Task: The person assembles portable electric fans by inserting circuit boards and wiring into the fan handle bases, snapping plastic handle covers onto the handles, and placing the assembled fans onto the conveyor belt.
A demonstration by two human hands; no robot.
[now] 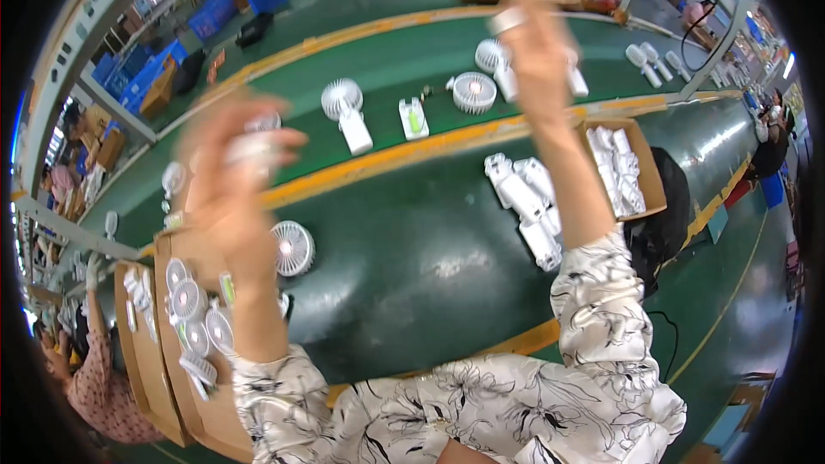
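Observation:
My left hand (236, 172), smeared by motion, is raised at the left near the belt's edge. Its fingers curl around a white plastic part (254, 148), too blurred to name. My right hand (540, 56) reaches over the far belt, closed on a small white piece (509, 21). Just below it lie white handheld fans (474, 92), partly hidden by the wrist. Between the hands, a handheld fan (345, 112) and an opened white handle casing (414, 119) with a green part inside rest on the belt. A round fan head (293, 247) lies on the near table beside my left wrist.
White handle casings (522, 198) are heaped on the near table, beside a cardboard box (651, 174) of wrapped white parts. At the left, a cardboard box (163, 292) holds several fans. Yellow edging (387, 156) divides belt and table. Another person (99, 378) works at far left.

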